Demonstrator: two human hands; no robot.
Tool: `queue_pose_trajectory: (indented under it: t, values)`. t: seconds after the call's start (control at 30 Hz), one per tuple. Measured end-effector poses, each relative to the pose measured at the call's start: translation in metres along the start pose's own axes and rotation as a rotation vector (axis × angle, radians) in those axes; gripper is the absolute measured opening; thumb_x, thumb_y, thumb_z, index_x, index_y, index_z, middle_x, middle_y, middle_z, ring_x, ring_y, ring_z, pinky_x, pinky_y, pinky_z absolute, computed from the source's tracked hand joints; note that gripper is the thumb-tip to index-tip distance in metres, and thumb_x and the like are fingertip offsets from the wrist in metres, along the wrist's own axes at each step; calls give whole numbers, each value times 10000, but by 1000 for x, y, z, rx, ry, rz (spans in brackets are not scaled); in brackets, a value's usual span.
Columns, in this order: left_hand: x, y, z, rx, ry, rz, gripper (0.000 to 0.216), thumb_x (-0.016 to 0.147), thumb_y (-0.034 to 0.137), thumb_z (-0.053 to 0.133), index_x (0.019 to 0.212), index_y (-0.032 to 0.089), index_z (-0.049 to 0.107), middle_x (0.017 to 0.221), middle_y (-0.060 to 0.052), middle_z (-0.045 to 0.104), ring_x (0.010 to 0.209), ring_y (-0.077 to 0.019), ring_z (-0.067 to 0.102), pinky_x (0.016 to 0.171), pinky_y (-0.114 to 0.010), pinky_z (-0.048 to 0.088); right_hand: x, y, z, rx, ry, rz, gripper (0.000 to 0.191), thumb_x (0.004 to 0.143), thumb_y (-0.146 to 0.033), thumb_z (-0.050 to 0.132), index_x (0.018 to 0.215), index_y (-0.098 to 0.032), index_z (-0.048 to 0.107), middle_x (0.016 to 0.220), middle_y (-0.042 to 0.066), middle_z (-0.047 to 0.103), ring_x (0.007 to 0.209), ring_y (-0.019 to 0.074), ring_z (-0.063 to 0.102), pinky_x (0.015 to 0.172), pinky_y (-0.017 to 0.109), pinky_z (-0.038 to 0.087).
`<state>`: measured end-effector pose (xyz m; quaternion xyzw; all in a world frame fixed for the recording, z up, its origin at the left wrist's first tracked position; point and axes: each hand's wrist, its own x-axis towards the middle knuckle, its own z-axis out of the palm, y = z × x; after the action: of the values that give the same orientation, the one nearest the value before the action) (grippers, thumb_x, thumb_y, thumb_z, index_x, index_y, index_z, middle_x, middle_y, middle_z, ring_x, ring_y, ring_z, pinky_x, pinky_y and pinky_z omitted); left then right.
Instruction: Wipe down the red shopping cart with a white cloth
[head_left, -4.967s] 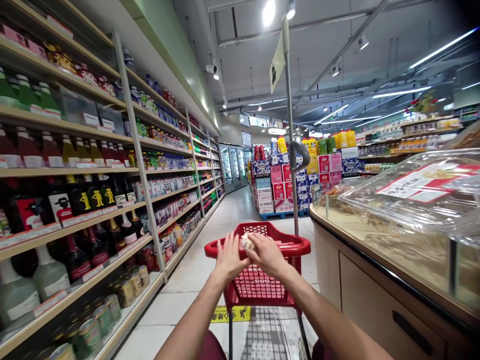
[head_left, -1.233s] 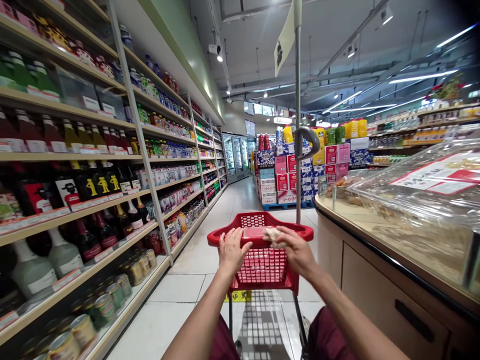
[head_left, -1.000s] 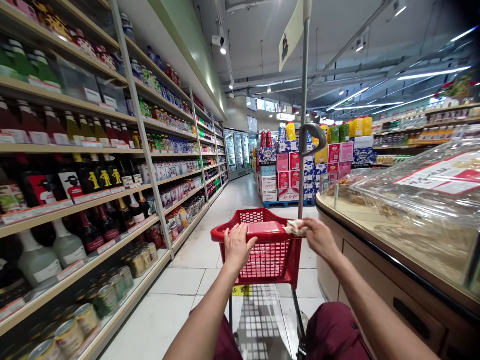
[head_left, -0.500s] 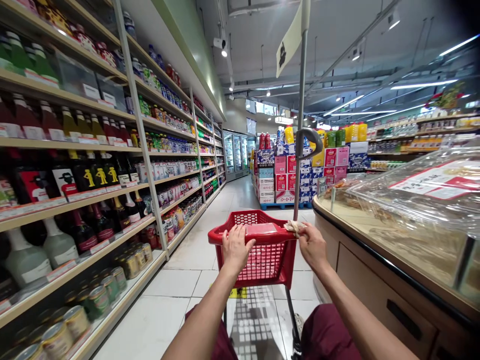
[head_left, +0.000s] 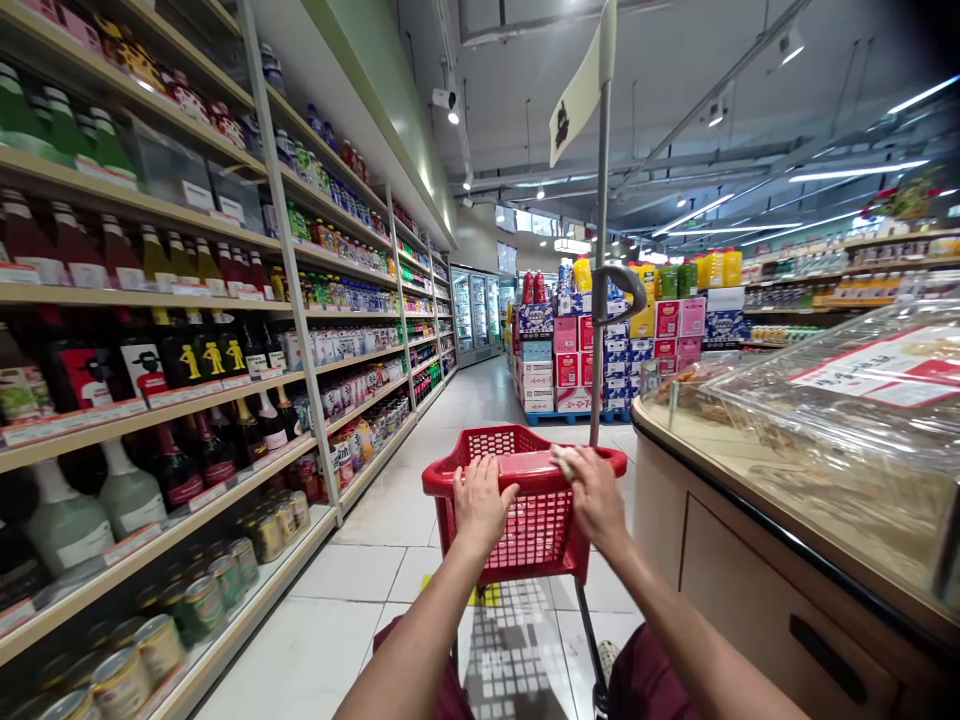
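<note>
A small red plastic shopping cart (head_left: 517, 535) stands in front of me, its perforated basket at knee height. My left hand (head_left: 481, 505) grips the left part of its red handle (head_left: 525, 464), with the fingers over the top and the thumb out to the right. In my right hand (head_left: 596, 498) is a crumpled whitish cloth (head_left: 562, 460), pressed onto the handle right of centre. The fingers of that hand are closed round the cloth, and part of it is hidden under them. A grey pole (head_left: 602, 200) with a flag (head_left: 577, 95) rises at the cart's right.
Shelves of bottles and cans (head_left: 187, 430) line the left side. On the right is a counter (head_left: 720, 520) with clear-packed food (head_left: 862, 400). Ahead, stacked drink boxes (head_left: 577, 350) stand on a blue pallet (head_left: 540, 418), with glass-door fridges (head_left: 476, 310) behind.
My right hand has slid left along the handle with the cloth, uncovering the handle's right end. My left hand keeps its place on the handle. The view has shifted slightly.
</note>
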<state>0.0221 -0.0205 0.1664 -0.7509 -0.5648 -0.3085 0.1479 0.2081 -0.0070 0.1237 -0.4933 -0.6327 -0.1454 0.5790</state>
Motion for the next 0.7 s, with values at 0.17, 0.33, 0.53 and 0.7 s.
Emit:
queue_pose_trajectory:
  t: [0.17, 0.33, 0.53, 0.7]
  values:
    - [3, -11, -5, 22, -52, 36, 433, 835, 355, 478, 1233, 186, 461, 1295, -89, 491, 1228, -255, 388, 1019, -485, 265, 5, -10, 9, 55, -139, -179, 439, 745, -88, 376, 1101, -255, 572, 1231, 33, 519, 1185, 210, 414, 1002, 469, 326]
    - [1, -26, -11, 79, -34, -3, 400, 852, 386, 429, 1180, 173, 513, 1266, -116, 514, 1217, -272, 398, 1023, -499, 240, 16, 33, -3, -45, 20, 108, 414, 756, -121, 340, 1079, -199, 588, 1143, 85, 561, 1145, 247, 444, 959, 510, 350]
    - [1, -5, -17, 91, -84, -38, 369, 823, 393, 484, 1117, 173, 527, 1143, -89, 593, 1088, -239, 498, 982, -440, 294, 5, -23, 19, 142, -175, -111, 438, 752, -105, 366, 1109, -227, 587, 1260, 51, 506, 1205, 209, 399, 1033, 457, 294]
    - [0, -22, -31, -18, -125, -11, 354, 832, 377, 464, 1126, 186, 509, 1192, -74, 555, 1144, -212, 457, 973, -366, 319, 20, 4, 4, 134, -179, 14, 421, 751, -132, 355, 1078, -228, 602, 1222, 47, 529, 1175, 217, 427, 1004, 467, 326]
